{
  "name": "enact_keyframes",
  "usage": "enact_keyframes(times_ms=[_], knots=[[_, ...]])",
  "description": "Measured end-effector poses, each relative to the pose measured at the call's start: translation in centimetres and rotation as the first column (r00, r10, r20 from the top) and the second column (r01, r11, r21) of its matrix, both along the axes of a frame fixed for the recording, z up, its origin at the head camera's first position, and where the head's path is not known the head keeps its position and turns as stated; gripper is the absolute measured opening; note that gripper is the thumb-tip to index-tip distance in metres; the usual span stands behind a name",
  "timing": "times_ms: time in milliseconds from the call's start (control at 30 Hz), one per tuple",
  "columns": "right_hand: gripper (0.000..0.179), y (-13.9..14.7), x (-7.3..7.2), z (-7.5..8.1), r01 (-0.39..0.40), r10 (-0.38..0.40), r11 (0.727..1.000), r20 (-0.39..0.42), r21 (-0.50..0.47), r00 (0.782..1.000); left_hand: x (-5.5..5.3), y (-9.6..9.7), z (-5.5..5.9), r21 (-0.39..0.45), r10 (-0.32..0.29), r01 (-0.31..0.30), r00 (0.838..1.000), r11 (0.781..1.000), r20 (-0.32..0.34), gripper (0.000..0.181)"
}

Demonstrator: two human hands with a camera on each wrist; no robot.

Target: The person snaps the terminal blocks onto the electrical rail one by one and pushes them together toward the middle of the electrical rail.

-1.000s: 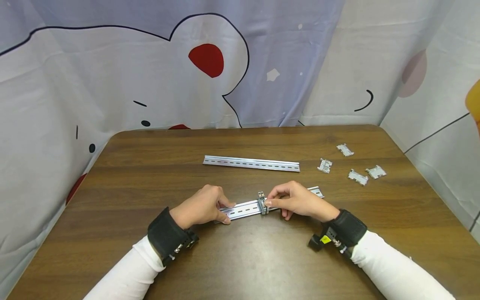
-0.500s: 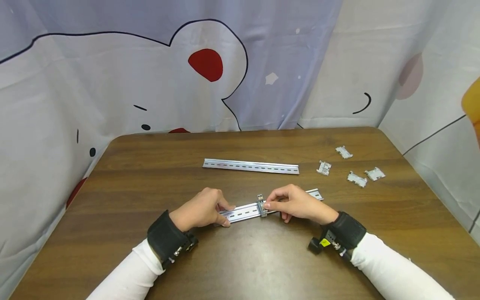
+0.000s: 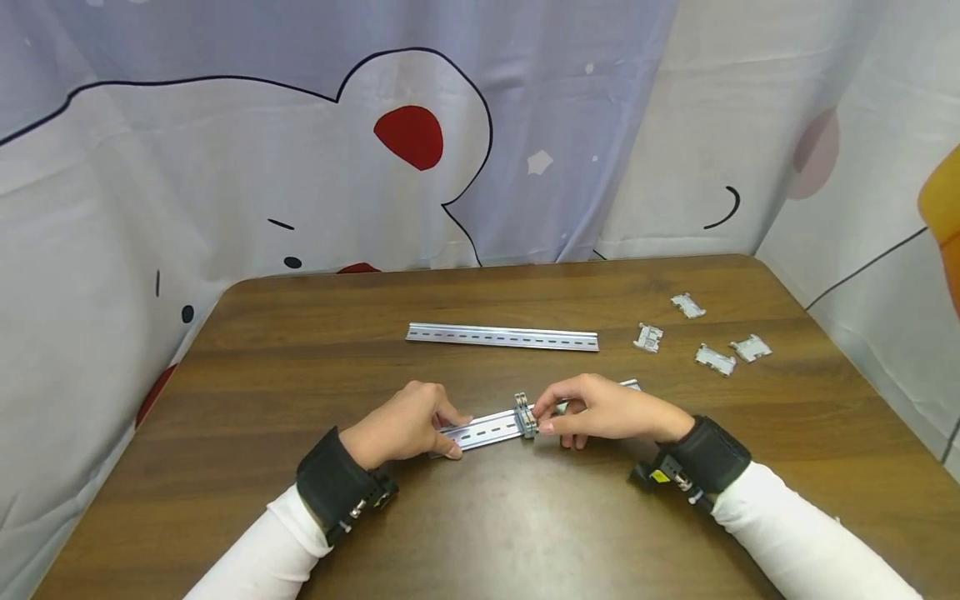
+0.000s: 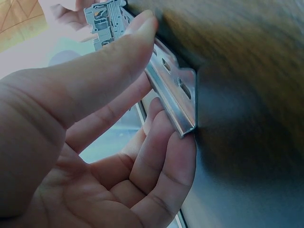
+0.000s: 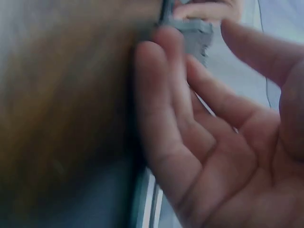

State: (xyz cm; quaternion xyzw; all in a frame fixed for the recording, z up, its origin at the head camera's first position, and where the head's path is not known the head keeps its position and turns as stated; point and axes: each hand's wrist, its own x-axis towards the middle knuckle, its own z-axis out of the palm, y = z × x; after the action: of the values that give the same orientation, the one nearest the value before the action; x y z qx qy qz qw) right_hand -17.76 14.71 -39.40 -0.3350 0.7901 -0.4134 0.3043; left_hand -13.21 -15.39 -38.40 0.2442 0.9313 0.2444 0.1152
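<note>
A slotted metal DIN rail [image 3: 487,428] lies slanted on the table, with upright grey terminal blocks [image 3: 526,417] standing together near its middle. My left hand [image 3: 403,422] grips the rail's left end, thumb at the near edge and fingers at the far edge. In the left wrist view, the thumb lies across the slotted rail [image 4: 173,90]. Just right of the blocks is my right hand [image 3: 611,408], its fingertips close to them and covering part of the rail. The right wrist view shows its thumb apart from the fingers, with a grey terminal block [image 5: 197,40] beyond the fingertips.
Farther back on the wooden table [image 3: 315,333] lies a second DIN rail [image 3: 502,337]. Several loose terminal blocks [image 3: 716,359] lie flat at the back right. A printed curtain [image 3: 300,167] hangs behind the table's far edge.
My right hand has let go of the terminal blocks and shifted slightly right, its thumb and fingers spreading. The left hand keeps its grip on the rail. The head view has tilted a little.
</note>
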Motion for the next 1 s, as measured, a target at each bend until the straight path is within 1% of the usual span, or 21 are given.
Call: enact_keyframes(times_ms=[100,200,300,400,567,767,867,1000], knots=[[0.029,0.7,-0.1,0.8,-0.079,0.080,0.996,-0.034,0.037,0.996,0.0,0.0,0.0,-0.005,-0.005,0.005,1.000,1.000,-0.006,0.044],[0.033,1.5,-0.3,1.5,-0.128,0.133,0.989,-0.078,0.071,0.988,0.0,0.1,0.1,-0.006,-0.003,0.003,1.000,1.000,-0.006,0.044],[0.035,2.3,-0.6,2.1,-0.156,0.171,0.981,-0.140,0.111,0.975,0.0,0.1,0.2,-0.003,0.001,-0.001,1.000,1.000,0.003,0.044],[0.036,3.0,-0.9,2.5,-0.156,0.186,0.975,-0.193,0.158,0.963,0.0,0.1,0.2,0.000,0.006,-0.006,1.000,1.000,0.009,0.043],[0.039,3.6,-1.3,2.8,-0.129,0.178,0.971,-0.246,0.202,0.953,0.0,0.1,0.1,-0.004,0.010,-0.010,1.000,1.000,0.010,0.043],[0.039,3.9,-1.7,2.9,-0.116,0.166,0.974,-0.272,0.193,0.948,-0.1,0.0,0.1,0.004,0.008,-0.008,1.000,1.000,0.005,0.044],[0.037,4.2,-1.9,2.9,-0.099,0.148,0.978,-0.270,0.184,0.951,-0.1,0.0,0.0,0.003,0.000,0.000,1.000,1.000,0.001,0.044],[0.037,4.7,-2.1,3.2,-0.048,0.090,0.983,-0.238,0.178,0.967,-0.1,-0.1,0.0,0.004,-0.007,0.007,1.000,1.000,-0.005,0.044]])
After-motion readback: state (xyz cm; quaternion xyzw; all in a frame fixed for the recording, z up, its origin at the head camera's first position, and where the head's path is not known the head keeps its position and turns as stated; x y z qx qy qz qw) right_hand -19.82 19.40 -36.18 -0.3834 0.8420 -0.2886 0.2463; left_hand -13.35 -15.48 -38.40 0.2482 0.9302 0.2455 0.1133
